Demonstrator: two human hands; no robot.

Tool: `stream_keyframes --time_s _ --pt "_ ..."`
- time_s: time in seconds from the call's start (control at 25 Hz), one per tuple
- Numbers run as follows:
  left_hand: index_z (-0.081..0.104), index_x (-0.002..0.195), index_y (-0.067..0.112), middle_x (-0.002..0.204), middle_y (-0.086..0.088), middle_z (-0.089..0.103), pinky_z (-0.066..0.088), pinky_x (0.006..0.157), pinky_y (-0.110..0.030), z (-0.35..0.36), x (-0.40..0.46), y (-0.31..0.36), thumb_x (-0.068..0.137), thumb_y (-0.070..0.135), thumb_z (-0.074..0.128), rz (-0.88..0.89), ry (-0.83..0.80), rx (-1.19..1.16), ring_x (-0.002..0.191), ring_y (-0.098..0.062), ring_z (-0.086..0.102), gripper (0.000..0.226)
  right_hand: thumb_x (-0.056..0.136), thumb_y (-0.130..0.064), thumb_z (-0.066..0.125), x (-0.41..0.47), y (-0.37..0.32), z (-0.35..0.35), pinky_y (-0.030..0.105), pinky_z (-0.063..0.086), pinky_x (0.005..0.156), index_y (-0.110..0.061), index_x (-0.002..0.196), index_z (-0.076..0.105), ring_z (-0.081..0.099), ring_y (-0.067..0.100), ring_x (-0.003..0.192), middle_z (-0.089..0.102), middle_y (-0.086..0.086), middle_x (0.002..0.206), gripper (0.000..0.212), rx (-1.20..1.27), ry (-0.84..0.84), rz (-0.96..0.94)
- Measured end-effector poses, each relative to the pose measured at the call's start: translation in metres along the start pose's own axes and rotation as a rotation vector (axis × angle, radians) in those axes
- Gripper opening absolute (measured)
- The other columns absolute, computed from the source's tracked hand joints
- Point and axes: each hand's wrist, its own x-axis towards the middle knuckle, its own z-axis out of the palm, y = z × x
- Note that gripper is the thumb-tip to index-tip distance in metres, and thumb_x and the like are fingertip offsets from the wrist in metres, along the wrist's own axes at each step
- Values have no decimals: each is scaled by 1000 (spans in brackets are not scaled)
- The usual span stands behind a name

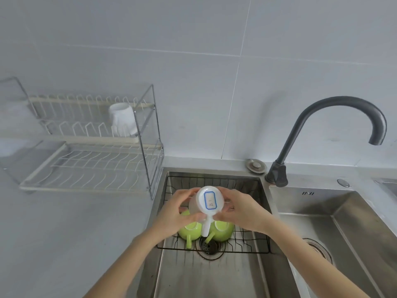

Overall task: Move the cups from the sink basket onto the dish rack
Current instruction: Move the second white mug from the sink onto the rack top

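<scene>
Above the left sink I hold a white cup (209, 201) upside down, its base with a blue-edged label facing me and its handle pointing down. My left hand (179, 214) grips its left side and my right hand (238, 211) grips its right side. Below it, green cups (190, 231) (223, 230) lie upside down in the black wire sink basket (253, 241). One more white cup (123, 119) stands inverted on the upper tier of the dish rack (96, 168) at the left.
A dark curved tap (322, 130) rises between the two sink basins. The right basin (343, 233) holds only its drain. The rack's lower tier sits on the grey counter (64, 233) beside the left sink. The tiled wall is behind.
</scene>
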Motion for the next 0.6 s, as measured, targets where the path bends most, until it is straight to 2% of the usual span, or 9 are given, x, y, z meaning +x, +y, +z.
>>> stream_keyframes --time_s 0.12,0.28,0.48,0.6 --pt "46 107 49 118 10 53 45 85 -9 -30 -12 2 71 26 73 33 -13 -8 109 2 52 51 71 -28 73 4 -23 10 10 46 82 -39 120 51 56 4 97 50 -11 96 55 58 37 -48" --pt "47 103 49 112 13 54 42 79 -4 -76 -25 7 73 28 71 74 16 1 101 8 53 44 72 -24 74 13 -60 21 1 46 80 -32 119 55 61 2 93 51 -6 103 52 147 91 -108" --pt "47 107 48 113 11 56 46 82 -18 -139 -33 16 66 55 60 126 49 37 101 5 54 43 74 -25 73 32 -118 33 16 49 89 -31 118 56 63 11 97 52 -4 106 48 192 173 -195" --pt "47 103 56 111 16 57 45 80 -12 -175 -38 16 62 62 52 164 64 62 99 8 54 41 73 -28 74 48 -151 41 18 50 87 -40 108 55 62 11 96 53 -9 101 42 188 218 -234"
